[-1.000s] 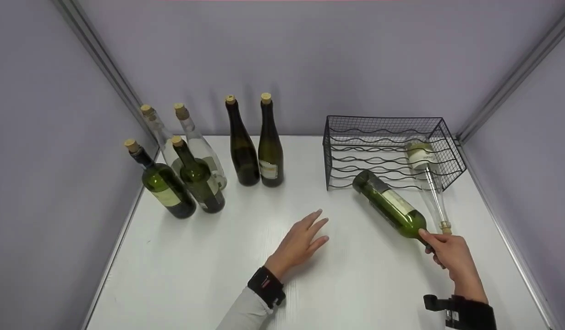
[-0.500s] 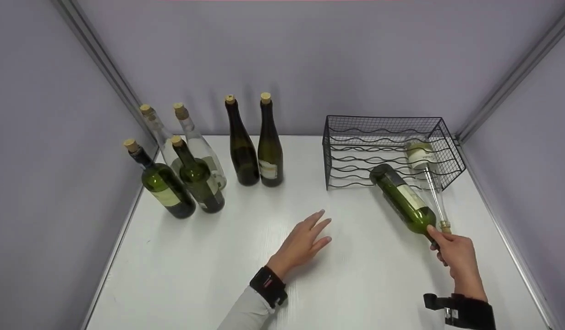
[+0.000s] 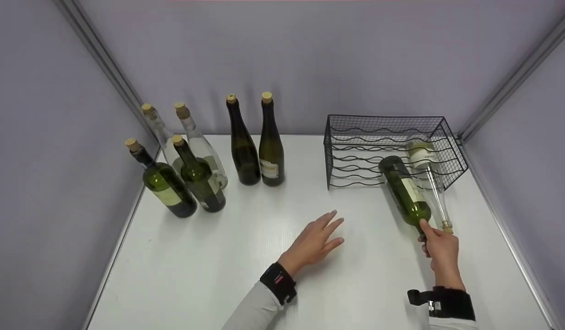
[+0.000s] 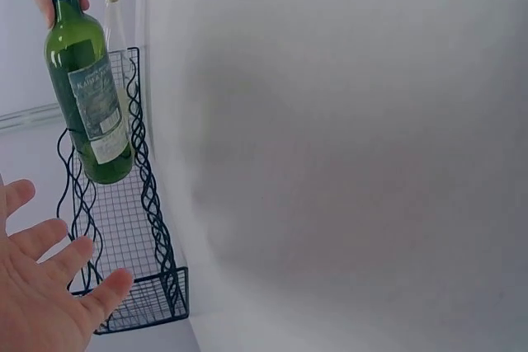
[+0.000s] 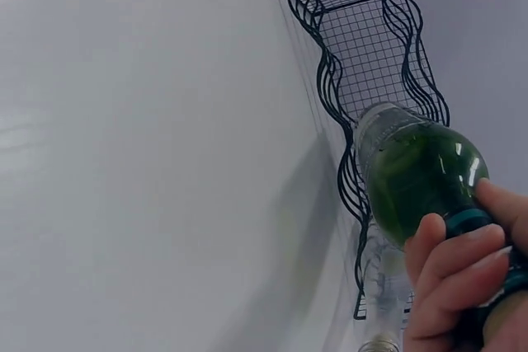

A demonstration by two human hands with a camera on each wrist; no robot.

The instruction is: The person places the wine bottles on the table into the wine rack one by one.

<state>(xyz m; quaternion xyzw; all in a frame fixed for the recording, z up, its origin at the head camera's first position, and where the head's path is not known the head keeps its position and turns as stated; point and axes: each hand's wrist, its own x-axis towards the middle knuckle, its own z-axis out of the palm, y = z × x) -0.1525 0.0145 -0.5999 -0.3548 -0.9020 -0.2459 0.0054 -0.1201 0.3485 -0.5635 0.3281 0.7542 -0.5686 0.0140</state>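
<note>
My right hand [image 3: 440,247] grips a green wine bottle [image 3: 407,195] by its neck. The bottle lies tilted, base away from me, its base end overlapping the front of the black wire wine rack [image 3: 355,185] in the head view. In the left wrist view its dark label [image 4: 97,100] faces that camera. Just right of it a clear corked bottle [image 3: 438,197] lies in the rack, neck toward me. My left hand [image 3: 312,240] is over the white table with fingers spread, holding nothing.
At the left stand two green corked bottles [image 3: 168,190] with two clear corked bottles [image 3: 204,149] behind them. Two dark corked bottles [image 3: 271,146] stand near the back wall. Grey panels [image 3: 305,55] enclose the table [image 3: 209,275] on the back and sides.
The green wine bottle's base has moved right and back, from the rack's front edge to over the rack, beside the clear bottle. My left hand has shifted slightly right.
</note>
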